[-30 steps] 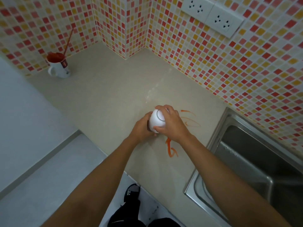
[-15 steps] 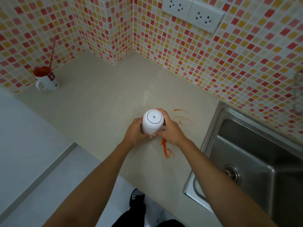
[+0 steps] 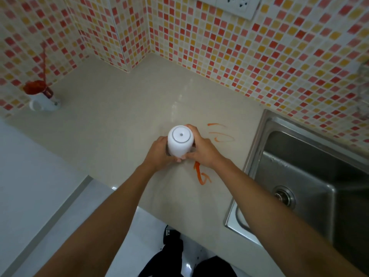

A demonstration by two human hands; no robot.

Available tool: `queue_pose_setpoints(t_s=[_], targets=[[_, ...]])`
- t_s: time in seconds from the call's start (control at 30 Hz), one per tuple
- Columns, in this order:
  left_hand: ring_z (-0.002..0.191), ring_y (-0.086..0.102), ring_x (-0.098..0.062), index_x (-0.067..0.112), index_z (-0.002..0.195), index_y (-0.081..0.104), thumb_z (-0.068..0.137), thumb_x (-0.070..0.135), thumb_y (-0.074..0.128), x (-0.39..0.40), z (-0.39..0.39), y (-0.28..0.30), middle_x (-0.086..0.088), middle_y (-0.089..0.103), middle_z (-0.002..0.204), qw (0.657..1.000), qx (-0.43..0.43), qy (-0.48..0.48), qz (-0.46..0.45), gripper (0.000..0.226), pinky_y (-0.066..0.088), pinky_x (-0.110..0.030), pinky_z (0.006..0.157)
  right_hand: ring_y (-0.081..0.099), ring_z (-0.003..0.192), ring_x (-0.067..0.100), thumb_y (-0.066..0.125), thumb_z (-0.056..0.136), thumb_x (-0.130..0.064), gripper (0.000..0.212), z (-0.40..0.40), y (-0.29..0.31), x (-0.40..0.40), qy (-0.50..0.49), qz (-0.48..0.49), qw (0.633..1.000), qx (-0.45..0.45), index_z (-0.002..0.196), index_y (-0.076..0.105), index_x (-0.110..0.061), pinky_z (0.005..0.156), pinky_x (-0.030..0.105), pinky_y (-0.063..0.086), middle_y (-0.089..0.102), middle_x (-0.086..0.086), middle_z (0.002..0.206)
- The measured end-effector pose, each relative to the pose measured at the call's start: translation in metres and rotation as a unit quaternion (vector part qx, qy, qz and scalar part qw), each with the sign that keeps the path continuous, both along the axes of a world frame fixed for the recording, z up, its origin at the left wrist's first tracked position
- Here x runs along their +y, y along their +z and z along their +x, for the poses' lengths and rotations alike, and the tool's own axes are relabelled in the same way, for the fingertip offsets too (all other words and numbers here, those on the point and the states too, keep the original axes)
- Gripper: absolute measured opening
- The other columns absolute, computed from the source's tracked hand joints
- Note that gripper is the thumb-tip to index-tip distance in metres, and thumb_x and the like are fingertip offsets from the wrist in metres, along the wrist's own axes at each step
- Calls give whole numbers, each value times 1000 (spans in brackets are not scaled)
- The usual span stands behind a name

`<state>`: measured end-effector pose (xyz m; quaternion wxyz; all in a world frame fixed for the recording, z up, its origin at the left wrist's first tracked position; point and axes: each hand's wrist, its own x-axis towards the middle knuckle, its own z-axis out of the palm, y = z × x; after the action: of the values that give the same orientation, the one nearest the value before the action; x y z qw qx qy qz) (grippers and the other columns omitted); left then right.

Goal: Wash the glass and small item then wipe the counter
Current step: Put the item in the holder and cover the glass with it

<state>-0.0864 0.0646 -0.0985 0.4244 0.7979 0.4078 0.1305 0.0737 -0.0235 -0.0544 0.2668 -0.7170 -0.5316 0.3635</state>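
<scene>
Hands, your left hand (image 3: 159, 151) and right hand (image 3: 201, 149), gripped the inverted white cup (image 3: 180, 141) above the worktop's middle; orange smears (image 3: 201, 174) beside the sink (image 3: 299, 176) remained, so wiping looked undone.

Soft, even indoor light falls from above, with a pale sheen on the smooth beige table (image 3: 123, 108) near its back edge. Shadows are faint. The stainless steel sink (image 3: 299, 176) is dim inside. Wide-angle distortion bends the mosaic-tiled wall (image 3: 259, 56); the far-left red-stained white mug (image 3: 43, 96) looks blurred.
</scene>
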Motion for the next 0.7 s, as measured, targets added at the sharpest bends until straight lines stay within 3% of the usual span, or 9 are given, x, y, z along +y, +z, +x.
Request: queue_pose_setpoints(t_s=[0.13,0.27,0.33,0.43,0.53,0.63,0.7], targets=[[107,60,-8,22,128,56,49,38,88,-2,0,8,6,64,119,998,-45,-21,-33,86,46,-23,84,56,116,21,79,68,-15,101,-1,-1,-1,-11,-1,1000,8,148,19,-36,98,38,47,55,1,135],[113,58,-13,23,134,50,50,41,88,-7,-4,8,5,60,128,998,-39,17,-50,94,50,-31,92,60,106,20,80,68,-13,85,-3,-5,-4,-37,10,999,12,139,35,-29,93,41,50,61,-1,122],[117,55,-18,21,138,46,55,27,89,-6,-1,14,1,58,132,998,-25,8,-54,94,48,-31,93,59,108,23,79,70,-13,88,-3,-4,-4,-36,-9,999,6,142,32,-29,94,41,50,61,2,124],[127,48,-28,14,146,33,69,-1,78,-3,-5,25,-8,48,143,997,46,-22,-58,90,41,-33,100,49,127,29,74,75,-9,94,-1,4,-9,-35,-61,997,-11,152,21,-25,103,38,42,51,11,140],[119,54,-30,8,145,37,82,9,71,4,-22,40,-13,53,137,992,100,71,13,71,43,-38,102,51,125,30,67,86,-15,56,12,19,-25,-63,-52,992,-95,139,47,-11,103,39,41,57,14,134],[93,62,-27,12,121,60,90,21,63,-1,-24,70,-9,66,108,972,36,171,160,32,50,-37,83,61,110,27,60,91,-23,28,32,37,-50,-113,31,979,-166,117,67,-14,92,37,49,68,8,117],[87,62,-25,13,105,66,92,25,60,-12,-9,97,-6,67,96,956,-1,163,245,18,48,-35,75,64,103,26,58,92,-26,25,48,50,-69,-140,88,965,-205,112,69,-16,86,35,51,71,5,111]])
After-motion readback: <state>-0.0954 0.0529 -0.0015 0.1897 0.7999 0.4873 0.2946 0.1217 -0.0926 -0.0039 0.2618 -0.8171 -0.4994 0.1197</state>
